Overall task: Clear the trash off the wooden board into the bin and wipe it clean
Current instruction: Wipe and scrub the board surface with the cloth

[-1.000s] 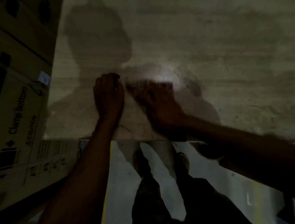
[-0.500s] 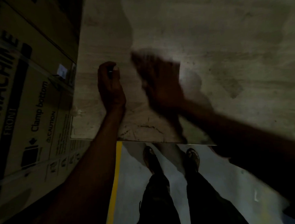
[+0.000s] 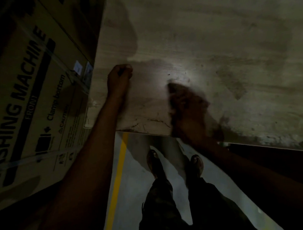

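Note:
The pale wooden board (image 3: 213, 42) fills the upper right, stained and dusty, with small dark specks (image 3: 169, 74) and dark scratch-like marks (image 3: 154, 120) near its front edge. My left hand (image 3: 118, 78) rests on the board as a closed fist, left of the lit patch; whether something small sits inside it is hidden. My right hand (image 3: 186, 104) lies flat and motion-blurred on the board close to the front edge, fingers extended, with nothing visible in it. No bin is in view.
A large cardboard washing-machine box (image 3: 34, 102) stands tight against the board's left side. Below the board's edge is a grey floor with a yellow line (image 3: 118, 177) and my two feet (image 3: 154, 163). The scene is very dark.
My right hand has swept back from farther up the board toward the front edge. The left fist has stayed in place. The camera has shifted slightly left.

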